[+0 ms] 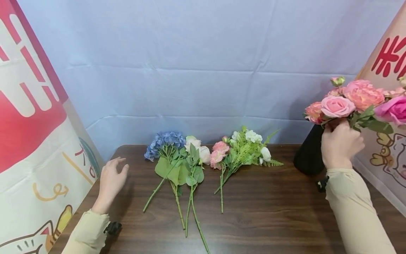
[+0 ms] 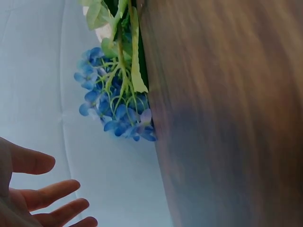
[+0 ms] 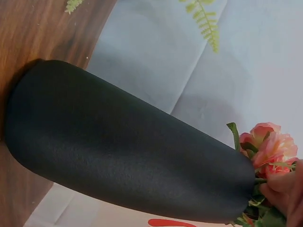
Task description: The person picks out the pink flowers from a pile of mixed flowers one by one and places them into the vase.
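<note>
A black vase [image 1: 309, 151] stands at the table's right, with pink and coral flowers [image 1: 364, 95] and green leaves at its mouth. Just under a light pink rose [image 1: 338, 107], my right hand [image 1: 340, 144] has its fingers curled and appears to pinch the stem. In the right wrist view, the fingers [image 3: 281, 187] are beside the rim of the vase [image 3: 132, 142]; most of that hand is out of frame. My left hand [image 1: 112, 180] hovers over the table's left side, fingers relaxed and holding nothing. Nearest to it lies a blue hydrangea [image 1: 166, 141].
White flowers [image 1: 203, 153] with long stems lie beside the hydrangea on the wooden table [image 1: 260, 218]. Pink flowers [image 1: 219, 153] and a white-and-green spray [image 1: 247, 150] lie farther right. A pale cloth [image 1: 203, 70] hangs behind; printed sheets [image 1: 31, 148] flank the table.
</note>
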The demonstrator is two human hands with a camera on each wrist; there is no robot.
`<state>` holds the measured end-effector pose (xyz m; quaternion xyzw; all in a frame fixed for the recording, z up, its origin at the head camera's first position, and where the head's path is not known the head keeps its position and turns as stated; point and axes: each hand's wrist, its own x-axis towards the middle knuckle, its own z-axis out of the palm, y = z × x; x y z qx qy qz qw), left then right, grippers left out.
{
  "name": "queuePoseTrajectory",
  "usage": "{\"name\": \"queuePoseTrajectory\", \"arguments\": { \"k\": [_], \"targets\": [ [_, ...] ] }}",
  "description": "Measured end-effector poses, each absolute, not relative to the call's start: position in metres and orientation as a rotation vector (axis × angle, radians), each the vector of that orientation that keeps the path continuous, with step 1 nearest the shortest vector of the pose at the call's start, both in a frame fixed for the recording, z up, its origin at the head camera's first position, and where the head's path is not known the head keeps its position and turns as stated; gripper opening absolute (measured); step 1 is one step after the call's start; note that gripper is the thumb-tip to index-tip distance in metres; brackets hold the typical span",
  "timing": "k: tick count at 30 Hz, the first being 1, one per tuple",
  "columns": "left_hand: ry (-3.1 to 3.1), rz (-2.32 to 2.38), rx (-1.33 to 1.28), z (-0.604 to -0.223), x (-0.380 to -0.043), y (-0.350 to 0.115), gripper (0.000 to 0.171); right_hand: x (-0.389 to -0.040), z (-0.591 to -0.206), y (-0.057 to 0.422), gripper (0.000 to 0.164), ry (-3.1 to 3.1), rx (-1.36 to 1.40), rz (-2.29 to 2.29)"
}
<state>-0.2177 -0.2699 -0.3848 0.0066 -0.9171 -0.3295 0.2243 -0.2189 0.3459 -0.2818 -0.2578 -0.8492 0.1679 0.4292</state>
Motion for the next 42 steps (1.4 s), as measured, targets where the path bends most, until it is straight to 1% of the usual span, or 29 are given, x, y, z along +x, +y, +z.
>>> {"name": "queuePoseTrajectory", "arguments": {
  "k": [5, 12, 16, 19, 22, 29, 42],
  "targets": [
    [-2.528, -0.938, -0.016, -0.382, -0.221, -0.259, 0.034, -0.214, -0.288, 0.342, 0.04, -2.113, -0.649, 0.456],
    [-2.508, -0.961, -0.043, -0.378, -0.228, -0.244, 0.034, -0.204, -0.291, 0.332, 0.048, -2.152, -0.661, 0.497],
    [-2.504, -0.978, -0.055, -0.376, -0.232, -0.236, 0.034, -0.199, -0.292, 0.32, 0.045, -2.118, -0.644, 0.57],
    [-2.501, -0.994, -0.07, -0.373, -0.234, -0.228, 0.034, -0.196, -0.294, 0.31, 0.042, -2.101, -0.595, 0.58],
    [-2.506, -1.028, -0.077, -0.37, -0.237, -0.22, 0.035, -0.195, -0.295, 0.301, 0.043, -2.125, -0.527, 0.56],
    [-2.531, -1.084, -0.09, -0.363, -0.241, -0.199, 0.037, -0.198, -0.297, 0.282, 0.04, -2.184, -0.394, 0.547],
    [-2.508, -1.158, -0.147, -0.354, -0.248, -0.154, 0.035, -0.21, -0.312, 0.252, 0.038, -2.298, -0.303, 0.572]
  ]
}}
